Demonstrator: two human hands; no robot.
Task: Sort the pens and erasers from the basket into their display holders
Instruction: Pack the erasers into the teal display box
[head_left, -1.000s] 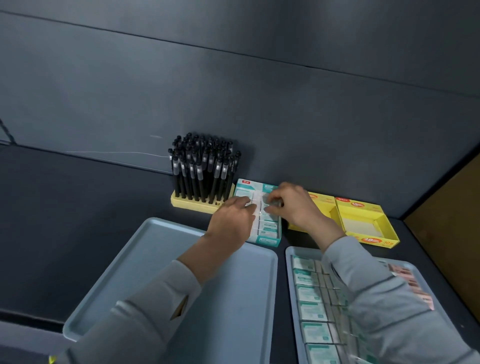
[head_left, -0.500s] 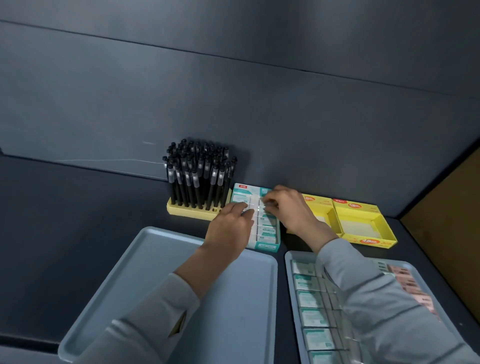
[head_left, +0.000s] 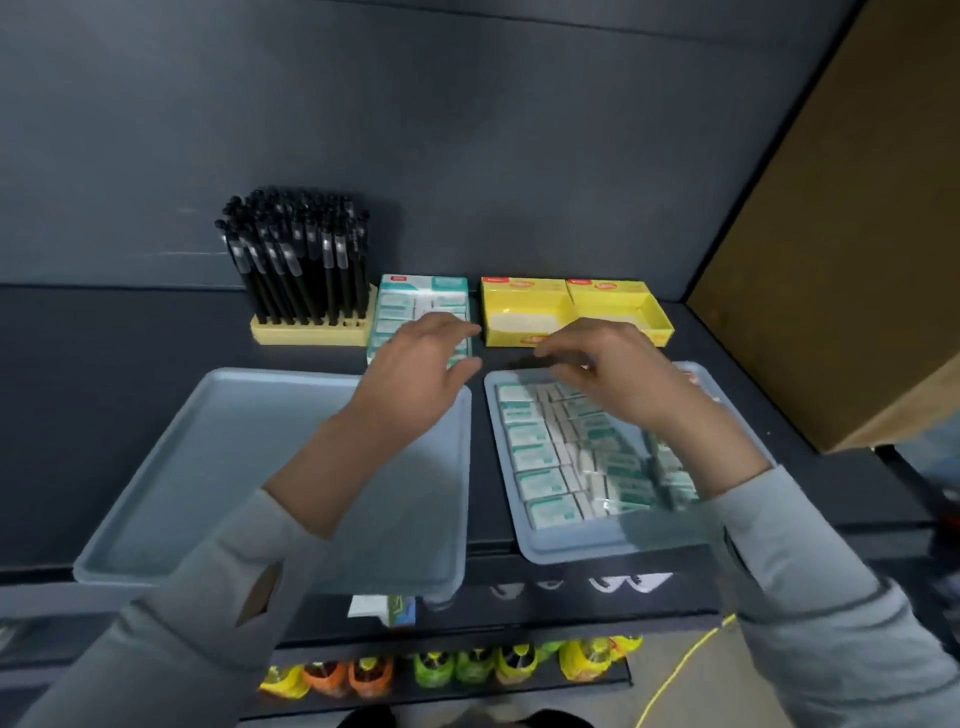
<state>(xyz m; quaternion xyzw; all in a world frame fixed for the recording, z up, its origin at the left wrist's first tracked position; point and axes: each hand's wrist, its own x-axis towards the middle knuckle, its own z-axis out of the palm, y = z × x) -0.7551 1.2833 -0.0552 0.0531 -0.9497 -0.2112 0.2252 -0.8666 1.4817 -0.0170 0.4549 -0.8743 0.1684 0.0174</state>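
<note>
In the head view, at centre frame, our left hand (head_left: 415, 371) hovers with its fingers loosely spread over the teal eraser box (head_left: 423, 293). Our right hand (head_left: 613, 371) curls blurred fingers above the erasers (head_left: 540, 457) in the tray (head_left: 571, 545), and we cannot tell whether they pinch anything.

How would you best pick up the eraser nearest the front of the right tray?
Probably from above, pinching its two long edges. The eraser lies flat in the tray, with its far edge against the next one, but its near edge faces bare tray floor. A thumb could land there and draw it clear first, so the fingers fit behind.
</note>
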